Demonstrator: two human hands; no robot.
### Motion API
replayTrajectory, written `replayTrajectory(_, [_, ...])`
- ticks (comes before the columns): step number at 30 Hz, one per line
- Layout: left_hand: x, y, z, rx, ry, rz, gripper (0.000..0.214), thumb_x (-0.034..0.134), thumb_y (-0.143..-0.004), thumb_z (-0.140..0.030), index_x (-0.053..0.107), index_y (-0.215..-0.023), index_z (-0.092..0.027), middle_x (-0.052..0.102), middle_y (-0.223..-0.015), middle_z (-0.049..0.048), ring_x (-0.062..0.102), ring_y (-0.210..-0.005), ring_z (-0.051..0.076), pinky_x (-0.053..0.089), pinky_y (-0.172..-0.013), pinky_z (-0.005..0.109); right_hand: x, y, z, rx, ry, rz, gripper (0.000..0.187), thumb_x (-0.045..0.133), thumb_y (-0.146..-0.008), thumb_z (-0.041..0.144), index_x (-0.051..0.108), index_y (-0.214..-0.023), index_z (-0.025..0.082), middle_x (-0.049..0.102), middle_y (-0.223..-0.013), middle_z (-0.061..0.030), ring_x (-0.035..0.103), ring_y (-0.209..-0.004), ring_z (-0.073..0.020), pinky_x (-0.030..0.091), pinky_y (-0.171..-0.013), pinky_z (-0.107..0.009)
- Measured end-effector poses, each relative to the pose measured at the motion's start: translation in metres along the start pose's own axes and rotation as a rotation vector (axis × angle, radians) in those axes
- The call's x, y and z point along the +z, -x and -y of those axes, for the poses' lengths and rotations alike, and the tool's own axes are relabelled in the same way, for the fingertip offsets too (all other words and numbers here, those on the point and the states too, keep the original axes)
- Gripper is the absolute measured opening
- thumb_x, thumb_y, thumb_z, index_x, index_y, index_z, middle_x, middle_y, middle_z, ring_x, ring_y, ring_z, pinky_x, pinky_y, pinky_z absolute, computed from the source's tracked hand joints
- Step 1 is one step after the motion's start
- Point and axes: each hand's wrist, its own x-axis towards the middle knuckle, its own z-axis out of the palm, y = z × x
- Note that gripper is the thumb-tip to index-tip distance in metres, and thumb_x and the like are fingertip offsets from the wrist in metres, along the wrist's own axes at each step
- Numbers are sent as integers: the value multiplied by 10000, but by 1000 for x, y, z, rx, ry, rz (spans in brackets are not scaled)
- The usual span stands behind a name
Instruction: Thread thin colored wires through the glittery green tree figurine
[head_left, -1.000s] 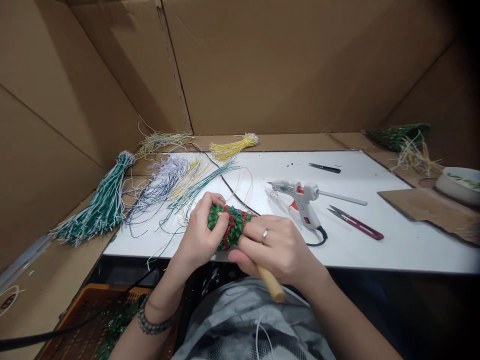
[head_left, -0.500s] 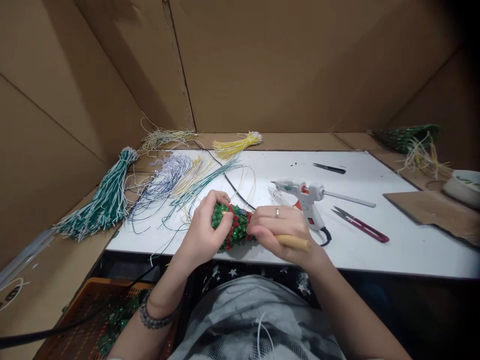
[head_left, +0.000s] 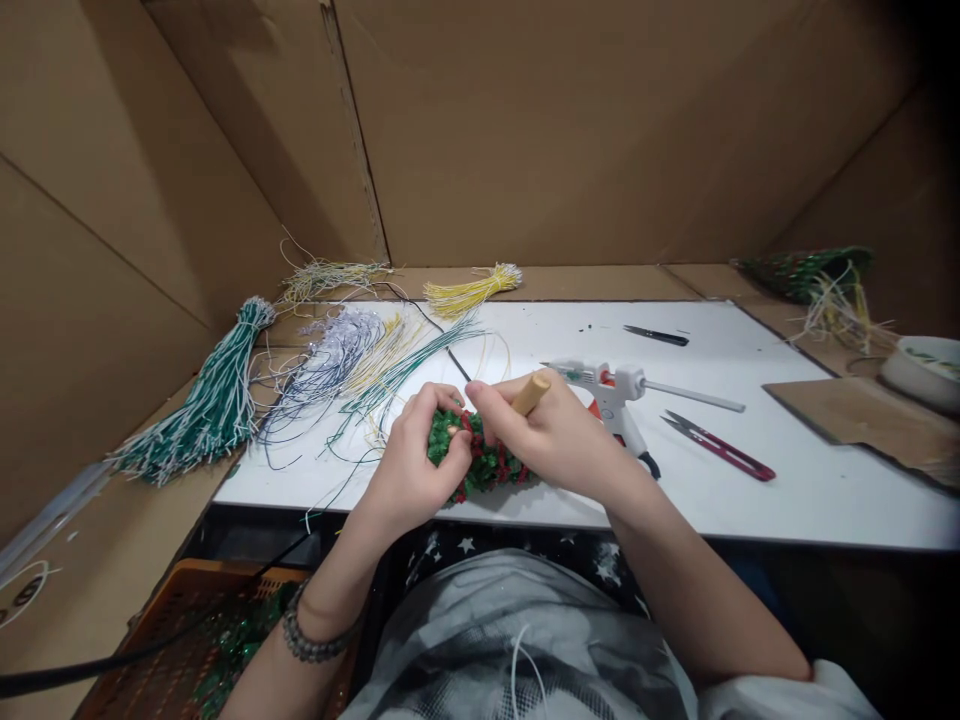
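My left hand (head_left: 411, 472) is curled round the left end of a green and red beaded piece (head_left: 486, 463) at the near edge of the white board (head_left: 787, 470). My right hand (head_left: 555, 435) is closed on a wooden-handled tool (head_left: 529, 393), whose handle end sticks up and away from me; its tip is hidden against the beaded piece. Both hands touch the piece and cover much of it.
A white glue gun (head_left: 611, 385) and red-handled snips (head_left: 716, 446) lie just right of my hands, black tweezers (head_left: 656, 335) farther back. Bundles of green (head_left: 210, 405), yellow (head_left: 469, 290) and pale wires (head_left: 337, 350) spread at the left. Cardboard walls surround. An orange basket (head_left: 180, 640) sits below left.
My right hand turned the wooden tool: its handle pointed toward me, then right, and now points up and away. The left hand kept its grip on the beaded piece.
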Motion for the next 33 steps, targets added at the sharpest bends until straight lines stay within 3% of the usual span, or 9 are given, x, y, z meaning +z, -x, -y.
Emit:
replayTrajectory(5, [-1,1,2,-17,18,7,109,528,-863,-159,474,-937,-216,584,-1065,75,560,-997,217,415,-904,366,-2,16,-30,28,-219,12,500,445,-1005,423,627,-623,158,539,-479,28,486,-395,-64,364,-391,-183])
replayTrajectory(10, [0,1,2,-23,17,8,95,518,-872,-162,474,-938,-216,574,-1059,74,555,-995,211,409,-904,358,5,41,-58,-244,-226,-81,420,451,-1019,376,709,-767,160,682,-684,-38,622,-567,-95,485,-504,-204])
replayTrajectory(13, [0,2,1,-15,17,6,108,517,-870,-159,471,-948,-218,569,-1072,75,553,-1015,213,407,-917,358,9,45,-53,-471,-3,-132,361,477,-1015,330,696,-783,161,689,-727,-62,631,-673,-122,495,-603,-243])
replayTrajectory(16, [0,2,2,-18,14,14,113,513,-868,-157,466,-948,-221,576,-1069,72,557,-1002,213,415,-906,358,11,40,-37,-630,321,-174,380,450,-1017,230,602,-675,169,609,-636,-31,549,-584,-109,416,-546,-245])
replayTrajectory(20, [0,2,0,-3,15,16,118,530,-862,-169,461,-938,-226,579,-1054,75,563,-991,222,430,-896,363,10,29,-16,-553,392,-164,396,445,-992,185,481,-597,189,440,-532,44,383,-469,-73,289,-480,-243])
replayTrajectory(26, [4,3,-4,-15,7,23,120,548,-866,-194,479,-957,-230,589,-1060,77,579,-999,237,443,-909,380,0,19,-5,-149,117,-14,477,457,-996,293,460,-535,171,379,-472,60,330,-434,-52,246,-453,-236])
replayTrajectory(29, [4,1,1,-35,97,5,58,535,-891,-225,508,-942,-221,599,-1066,72,580,-1006,223,434,-925,368,-6,26,-5,-172,-4,-162,489,466,-999,322,559,-543,170,468,-465,40,412,-428,-68,285,-441,-245])
replayTrajectory(33, [2,-5,12,-167,339,-103,64,593,-847,-263,569,-873,-209,647,-1056,62,588,-1040,220,416,-980,372,-16,52,-9,-320,-118,-552,353,512,-972,197,674,-660,223,572,-520,22,542,-502,-117,400,-506,-288])
